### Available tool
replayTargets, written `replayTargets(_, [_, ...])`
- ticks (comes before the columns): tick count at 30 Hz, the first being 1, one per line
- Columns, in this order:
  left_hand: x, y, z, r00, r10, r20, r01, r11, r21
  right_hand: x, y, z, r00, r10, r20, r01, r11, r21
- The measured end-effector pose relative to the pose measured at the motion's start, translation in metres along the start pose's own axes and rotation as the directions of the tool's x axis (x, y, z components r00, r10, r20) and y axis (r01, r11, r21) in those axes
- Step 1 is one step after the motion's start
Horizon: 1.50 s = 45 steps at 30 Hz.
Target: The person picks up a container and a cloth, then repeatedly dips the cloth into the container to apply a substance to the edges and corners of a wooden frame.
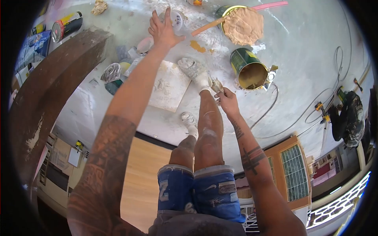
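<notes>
My left hand [163, 30] reaches forward with its fingers spread and holds nothing. Just beyond it, partly behind the fingers, is a small white round tub [177, 20] on the floor. My right hand [228, 101] is closed around a small putty-smeared object [217, 85]; its exact kind is not clear. That hand is beside my shin, close to my dusty shoe [193, 69]. Ahead on the right, a lump of beige putty [244, 25] covers the top of a green can [223, 11]. A wooden stick [210, 26] juts out from it to the left.
A tipped green can [249, 67] lies open towards me. A putty-stained board [168, 87] is on the floor by my feet. Plastic tubs and scraps [124, 65] are to the left, near a brown beam [63, 74]. Cables [327, 94] and a yellow power tool [322, 111] lie right.
</notes>
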State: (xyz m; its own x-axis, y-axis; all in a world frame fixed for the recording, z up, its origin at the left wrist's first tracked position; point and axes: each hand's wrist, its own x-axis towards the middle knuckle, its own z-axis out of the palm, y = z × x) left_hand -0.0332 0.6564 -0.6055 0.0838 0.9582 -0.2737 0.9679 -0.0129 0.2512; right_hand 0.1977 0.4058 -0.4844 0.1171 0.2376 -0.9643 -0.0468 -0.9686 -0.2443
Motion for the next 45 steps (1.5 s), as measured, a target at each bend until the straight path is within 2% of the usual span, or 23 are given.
replayTargets(2, [0.013,-0.018,0.016,0.992,0.113,0.055,-0.112,0.994,-0.017,-0.001,0.006,0.000,1.000,0.002,0.004,-0.002,0.999,0.039])
replayTargets(3, [0.020,-0.024,0.019,0.989,0.122,0.080,-0.121,0.993,-0.012,-0.001,0.006,-0.001,1.000,0.000,-0.001,0.000,0.998,0.056])
replayTargets(5, [0.030,-0.031,0.024,0.980,0.145,0.135,-0.145,0.989,-0.014,-0.001,0.003,-0.005,1.000,-0.016,-0.001,0.016,1.000,0.016])
replayTargets(7, [0.032,-0.035,0.022,0.977,0.169,0.128,-0.164,0.985,-0.050,-0.006,-0.011,-0.014,0.999,0.030,0.035,-0.026,0.995,-0.092])
replayTargets(8, [0.032,-0.035,0.019,0.976,0.179,0.124,-0.173,0.983,-0.062,-0.004,-0.008,-0.017,0.999,0.025,0.033,-0.022,0.996,-0.091])
replayTargets(10, [0.031,-0.034,0.013,0.973,0.169,0.155,-0.162,0.985,-0.058,0.004,-0.005,-0.016,0.999,0.006,0.038,-0.003,0.997,-0.083])
replayTargets(13, [0.028,-0.034,0.006,0.972,0.153,0.178,-0.150,0.988,-0.033,0.022,0.014,-0.016,0.996,-0.074,0.047,0.082,0.980,-0.180])
replayTargets(16, [0.023,-0.033,0.007,0.976,0.132,0.171,-0.133,0.991,-0.006,0.024,0.010,-0.011,0.995,-0.096,0.030,0.099,0.984,-0.150])
replayTargets(20, [0.004,-0.034,0.014,0.983,0.150,0.104,-0.153,0.988,0.021,0.013,-0.005,-0.005,0.997,-0.074,0.033,0.078,0.988,-0.136])
replayTargets(26, [-0.003,-0.040,0.021,0.977,0.161,0.137,-0.171,0.983,0.065,0.012,-0.006,0.008,0.998,-0.048,0.046,0.056,0.982,-0.182])
replayTargets(29, [-0.008,-0.047,0.025,0.983,0.176,0.061,-0.175,0.984,-0.020,0.016,-0.007,0.016,0.997,-0.049,0.060,0.059,0.983,-0.176])
replayTargets(31, [-0.018,-0.049,0.022,0.974,0.227,0.024,-0.227,0.974,-0.001,0.022,-0.007,0.019,0.996,-0.050,0.073,0.064,0.978,-0.201])
replayTargets(34, [-0.025,-0.047,0.023,0.968,0.250,-0.006,-0.250,0.966,-0.060,0.029,-0.021,0.020,0.991,-0.104,0.086,0.127,0.936,-0.328])
replayTargets(38, [-0.029,-0.052,0.012,0.954,0.262,-0.148,-0.277,0.957,-0.090,0.056,-0.017,0.033,0.988,-0.141,0.068,0.154,0.955,-0.254])
replayTargets(41, [-0.014,-0.062,-0.004,0.941,0.124,-0.314,-0.197,0.957,-0.212,0.057,-0.025,0.036,0.987,-0.133,0.085,0.152,0.947,-0.281])
replayTargets(44, [0.023,-0.088,-0.010,0.941,-0.034,-0.338,-0.060,0.963,-0.264,0.060,-0.029,0.040,0.986,-0.135,0.095,0.158,0.940,-0.304])
replayTargets(45, [0.040,-0.101,-0.006,0.966,-0.165,-0.197,0.056,0.883,-0.466,0.067,-0.021,0.041,0.985,-0.144,0.093,0.167,0.934,-0.317])
